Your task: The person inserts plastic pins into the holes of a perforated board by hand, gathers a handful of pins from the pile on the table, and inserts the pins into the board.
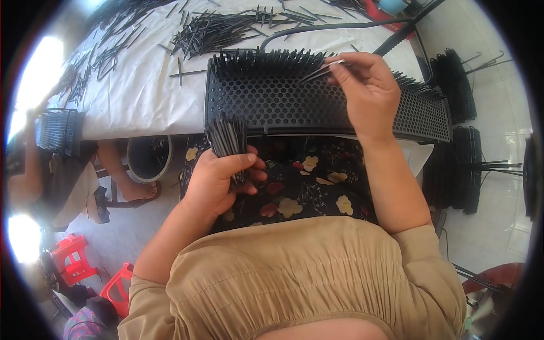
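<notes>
Left hand [225, 170] snug around black sticks [228, 139], right hand [368, 89] in pinch on tweezers [323, 71]

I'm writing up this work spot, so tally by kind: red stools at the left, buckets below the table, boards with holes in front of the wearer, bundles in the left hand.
Red stools: 2
Buckets: 1
Boards with holes: 1
Bundles of black sticks in the left hand: 1
Total: 5
</notes>
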`<state>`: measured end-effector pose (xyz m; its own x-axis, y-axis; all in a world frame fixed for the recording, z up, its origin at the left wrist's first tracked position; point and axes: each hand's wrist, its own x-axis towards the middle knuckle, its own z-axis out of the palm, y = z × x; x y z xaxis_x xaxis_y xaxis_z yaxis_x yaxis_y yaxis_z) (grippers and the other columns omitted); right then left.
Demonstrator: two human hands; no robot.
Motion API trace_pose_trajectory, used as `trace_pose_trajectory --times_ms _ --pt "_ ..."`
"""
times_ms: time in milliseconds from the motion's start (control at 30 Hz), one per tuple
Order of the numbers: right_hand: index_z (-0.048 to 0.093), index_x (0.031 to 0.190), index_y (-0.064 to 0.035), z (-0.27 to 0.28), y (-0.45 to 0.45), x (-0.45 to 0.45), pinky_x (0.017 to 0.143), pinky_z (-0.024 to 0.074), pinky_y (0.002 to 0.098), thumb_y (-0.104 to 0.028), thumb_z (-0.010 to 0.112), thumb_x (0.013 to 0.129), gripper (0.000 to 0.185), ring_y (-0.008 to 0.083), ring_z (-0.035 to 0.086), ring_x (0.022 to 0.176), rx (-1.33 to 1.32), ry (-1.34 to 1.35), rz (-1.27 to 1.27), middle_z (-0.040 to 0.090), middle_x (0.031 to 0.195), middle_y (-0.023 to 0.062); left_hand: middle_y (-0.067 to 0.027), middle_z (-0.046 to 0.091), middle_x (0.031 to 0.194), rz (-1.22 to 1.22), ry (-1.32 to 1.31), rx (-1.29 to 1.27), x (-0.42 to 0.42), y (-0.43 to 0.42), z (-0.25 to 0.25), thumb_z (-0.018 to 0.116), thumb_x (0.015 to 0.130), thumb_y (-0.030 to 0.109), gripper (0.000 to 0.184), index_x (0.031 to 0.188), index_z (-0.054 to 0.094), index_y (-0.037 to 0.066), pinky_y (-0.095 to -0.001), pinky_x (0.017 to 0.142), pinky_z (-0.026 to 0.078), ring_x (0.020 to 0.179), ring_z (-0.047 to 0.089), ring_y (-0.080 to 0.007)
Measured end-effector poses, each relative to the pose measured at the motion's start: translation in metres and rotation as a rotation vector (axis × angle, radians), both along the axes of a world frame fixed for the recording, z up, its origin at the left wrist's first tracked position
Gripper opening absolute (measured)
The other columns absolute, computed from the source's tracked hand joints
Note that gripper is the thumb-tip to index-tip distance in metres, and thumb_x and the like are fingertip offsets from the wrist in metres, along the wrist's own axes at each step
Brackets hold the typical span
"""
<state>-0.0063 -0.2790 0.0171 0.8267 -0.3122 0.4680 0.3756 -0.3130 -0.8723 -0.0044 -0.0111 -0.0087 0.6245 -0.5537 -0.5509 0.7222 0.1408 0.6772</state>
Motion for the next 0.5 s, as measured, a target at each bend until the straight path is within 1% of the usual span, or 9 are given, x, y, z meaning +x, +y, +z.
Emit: trace_pose_trajectory --times_ms 67,100,167,200,267,300,367,433,500 --pt "0.06 0.103 0.0018 -0.005 -0.015 0.004 0.077 0.059 0.0268 0.005 0.063 0.091 0.012 0.016 0.069 0.09 -0.156 -0.062 -0.094 0.07 0.1 0.0131 -0.0152 0.067 0.092 0.017 0.063 -0.03 0.001 0.001 -0.001 0.067 0.085 0.006 0.026 0.109 0.059 -0.002 -0.0344 0.058 0.057 0.079 0.068 -0.0254" --pt "0.06 0.103 0.0018 -0.007 -0.019 0.005 0.077 0.059 0.0268 0.005 0.063 0.091 0.012 0.016 0.069 0.09 -0.159 -0.061 -0.097 0.07 0.1 0.0131 -0.0152 0.067 0.092 0.014 0.064 -0.033 0.001 0.001 -0.002 0.067 0.085 0.006 0.026 0.109 0.059 -0.002 -0.0344 0.058 0.057 0.079 0.068 -0.0254" --pt "0.06 0.103 0.0015 -0.008 -0.024 0.007 0.077 0.059 0.0267 0.005 0.063 0.091 0.013 0.0163 0.069 0.091 -0.009 -0.014 -0.051 0.07 0.101 0.0134 -0.0179 0.066 0.1 0.008 0.135 -0.09 0.001 0.001 -0.004 0.063 0.086 0.007 0.031 0.115 0.057 -0.003 -0.0409 0.066 0.06 0.087 0.068 -0.0294" --pt "0.06 0.103 0.0015 -0.008 -0.026 0.008 0.077 0.059 0.0267 0.005 0.063 0.091 0.013 0.0163 0.069 0.091 -0.01 -0.013 -0.05 0.07 0.101 0.0134 -0.0179 0.066 0.1 0.01 0.136 -0.091 0.0 0.0 -0.004 0.063 0.086 0.007 0.031 0.115 0.057 -0.003 -0.0409 0.066 0.06 0.087 0.068 -0.0294" --pt "0.063 0.101 -0.0003 -0.006 -0.028 0.01 0.074 0.0563 0.023 0.002 0.066 0.09 0.012 0.012 0.068 0.088 0.073 -0.004 -0.014 0.072 0.097 0.0093 -0.0214 0.065 0.107 0.058 0.28 -0.26 -0.002 -0.004 -0.002 0.057 0.086 0.007 0.034 0.119 0.054 -0.004 -0.0493 0.074 0.061 0.094 0.067 -0.0348" --pt "0.063 0.101 -0.0003 -0.005 -0.028 0.01 0.074 0.0563 0.023 0.002 0.066 0.09 0.012 0.012 0.068 0.088 0.073 -0.005 -0.015 0.072 0.097 0.0093 -0.0214 0.065 0.107 0.058 0.28 -0.26 -0.002 -0.004 -0.001 0.057 0.086 0.007 0.034 0.119 0.054 -0.004 -0.0493 0.074 0.061 0.094 0.067 -0.0348" --pt "0.063 0.1 -0.0009 -0.003 -0.03 0.011 0.074 0.0566 0.0235 0.002 0.065 0.09 0.01 0.0125 0.068 0.089 0.141 0.003 0.023 0.072 0.098 0.0095 -0.0247 0.063 0.113 0.037 0.375 -0.467 0.0 -0.003 -0.001 0.053 0.088 0.01 0.039 0.123 0.052 -0.006 -0.056 0.079 0.059 0.102 0.065 -0.039" --pt "0.063 0.1 -0.0014 -0.007 -0.031 0.014 0.074 0.0564 0.0235 0.001 0.065 0.091 0.01 0.0123 0.068 0.089 0.142 0.004 0.041 0.072 0.098 0.0091 -0.025 0.063 0.114 0.0 0.339 -0.454 0.004 0.007 -0.022 0.052 0.089 0.012 0.04 0.124 0.052 -0.006 -0.0561 0.078 0.059 0.103 0.065 -0.039" --pt "0.063 0.1 -0.002 -0.011 -0.033 0.017 0.074 0.0562 0.0234 0.001 0.065 0.091 0.01 0.012 0.068 0.089 0.146 0.005 0.062 0.072 0.099 0.0087 -0.0253 0.063 0.115 -0.034 0.303 -0.438 0.004 0.007 -0.024 0.052 0.089 0.014 0.04 0.124 0.052 -0.006 -0.0561 0.078 0.059 0.104 0.064 -0.039"
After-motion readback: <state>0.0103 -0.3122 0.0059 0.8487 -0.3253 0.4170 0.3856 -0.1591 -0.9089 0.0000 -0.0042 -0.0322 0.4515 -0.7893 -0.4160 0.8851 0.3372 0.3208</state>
